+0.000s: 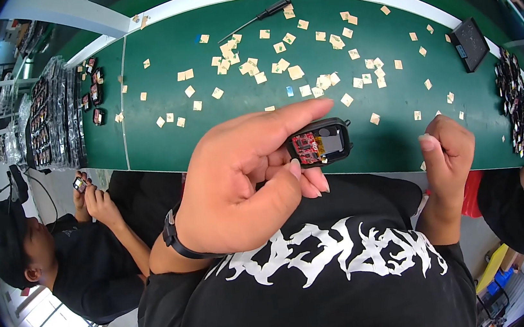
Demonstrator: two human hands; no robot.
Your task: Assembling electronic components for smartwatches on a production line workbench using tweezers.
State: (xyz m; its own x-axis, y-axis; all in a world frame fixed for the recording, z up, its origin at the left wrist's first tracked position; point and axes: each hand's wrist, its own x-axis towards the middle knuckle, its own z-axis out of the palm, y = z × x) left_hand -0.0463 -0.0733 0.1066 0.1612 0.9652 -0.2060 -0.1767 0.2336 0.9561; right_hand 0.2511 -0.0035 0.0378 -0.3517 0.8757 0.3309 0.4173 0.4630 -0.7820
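My left hand (238, 179) is closed around the edge of a small black device housing (320, 143), held up in front of my chest near the table's front edge. The housing's open face shows a red circuit board on the left and a grey rectangular part on the right. My right hand (448, 150) is raised apart from it, further right. Its fingers are curled in and the thumb lies against them; whatever they may hold is hidden. Many small beige square pieces (295, 72) are strewn over the green tabletop (240, 140) beyond my hands.
A screwdriver (258, 18) lies at the back. A black tray (470, 45) and a pile of small dark parts (513, 102) are at the right. Stacked trays of devices (53, 116) stand left, near several loose housings (96, 92). Co-workers sit on both sides; the left one holds a device (79, 183).
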